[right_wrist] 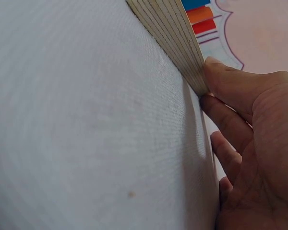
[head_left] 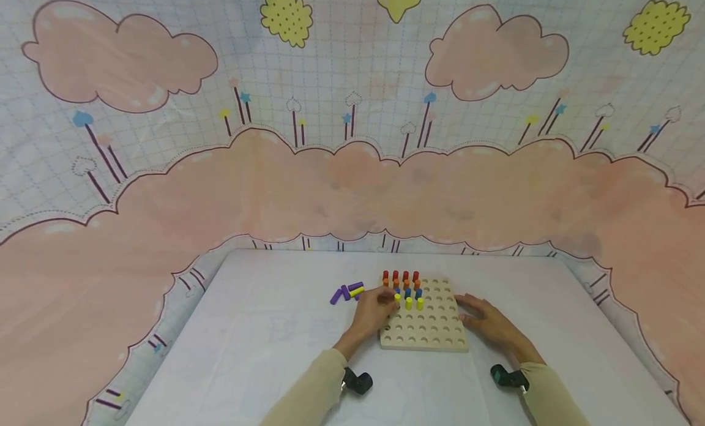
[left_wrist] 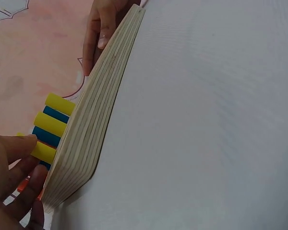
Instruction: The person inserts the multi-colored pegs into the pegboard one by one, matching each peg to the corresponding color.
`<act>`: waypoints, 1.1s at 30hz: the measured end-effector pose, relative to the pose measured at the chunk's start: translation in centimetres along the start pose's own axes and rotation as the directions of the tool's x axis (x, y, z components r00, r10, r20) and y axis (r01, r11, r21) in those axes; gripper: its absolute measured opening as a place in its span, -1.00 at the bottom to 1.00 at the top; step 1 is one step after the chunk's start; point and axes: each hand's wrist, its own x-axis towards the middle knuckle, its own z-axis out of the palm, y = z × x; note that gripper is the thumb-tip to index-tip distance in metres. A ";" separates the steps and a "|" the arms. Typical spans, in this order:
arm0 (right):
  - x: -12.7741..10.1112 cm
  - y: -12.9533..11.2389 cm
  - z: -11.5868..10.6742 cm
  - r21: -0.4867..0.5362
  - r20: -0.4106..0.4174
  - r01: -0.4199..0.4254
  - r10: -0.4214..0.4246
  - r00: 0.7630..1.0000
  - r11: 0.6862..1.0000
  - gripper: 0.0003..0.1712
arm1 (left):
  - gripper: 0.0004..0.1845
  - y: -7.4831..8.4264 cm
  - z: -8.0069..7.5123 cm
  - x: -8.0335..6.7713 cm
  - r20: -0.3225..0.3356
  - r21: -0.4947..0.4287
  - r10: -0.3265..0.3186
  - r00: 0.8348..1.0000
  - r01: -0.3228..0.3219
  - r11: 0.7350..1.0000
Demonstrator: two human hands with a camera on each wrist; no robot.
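My left hand (head_left: 376, 310) is over the left side of a pale wooden pegboard (head_left: 426, 345). Between its thumb and fingers it pinches a yellow peg (left_wrist: 44, 152); the fingers partly hide it. Two more yellow pegs (head_left: 420, 303) stand upright beside it in the same row. Behind them are rows of blue pegs (head_left: 419, 293), orange pegs (head_left: 417, 284) and red pegs (head_left: 415, 275). At the board's right edge, my right hand (head_left: 492, 325) touches the side with thumb and fingers extended, as the right wrist view also shows.
Several loose purple pegs (head_left: 336, 296) and a loose yellow peg (head_left: 357, 291) lie on the white tabletop (head_left: 264, 328) left of the board. Bare holes fill the board's front and right. A patterned cloth (head_left: 352, 193) hangs behind the table.
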 end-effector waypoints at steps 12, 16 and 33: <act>-0.2 0.0 0.2 0.009 -0.007 -0.015 0.015 1.000 1.000 -0.27 | -0.78 -0.4 0.2 -0.1 0.015 0.037 0.027 1.000 -0.028 0.999; -0.2 -0.1 0.3 0.010 -0.009 -0.013 0.013 1.000 1.000 -0.27 | -0.77 -0.4 0.1 -0.3 0.022 0.054 0.021 1.000 -0.023 0.998; -0.2 0.2 0.3 0.013 -0.007 -0.016 0.016 1.000 1.000 -0.24 | -0.77 -1.5 -4.6 0.0 -0.094 0.082 0.057 0.994 -0.050 0.995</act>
